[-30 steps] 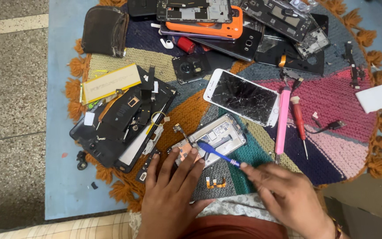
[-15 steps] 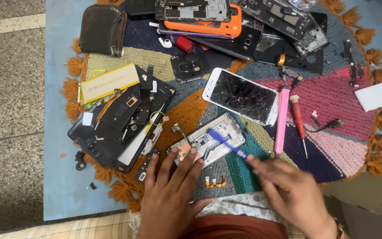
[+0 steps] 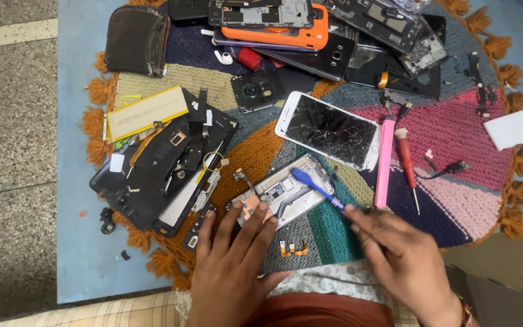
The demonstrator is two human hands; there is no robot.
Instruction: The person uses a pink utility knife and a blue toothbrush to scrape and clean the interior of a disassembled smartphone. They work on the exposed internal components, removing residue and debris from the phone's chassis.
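Two hands engaged: left hand [image 3: 234, 266] fingers spread, pinning opened phone frame [image 3: 286, 194]; right hand [image 3: 404, 254] pinching blue pry tool [image 3: 316, 189], tip at 10 o'clock inside. Disassembly partway; board still seated.

A low light-blue table [image 3: 74, 254] fills most of the view, standing on a speckled grey stone floor [image 3: 7, 151] crossed by a pale cream strip at the upper left. A round crocheted mat [image 3: 455, 139] of orange, pink, navy and teal wedges, edged with orange tassels, lies on the table. The light is soft and even, without hard shadows.
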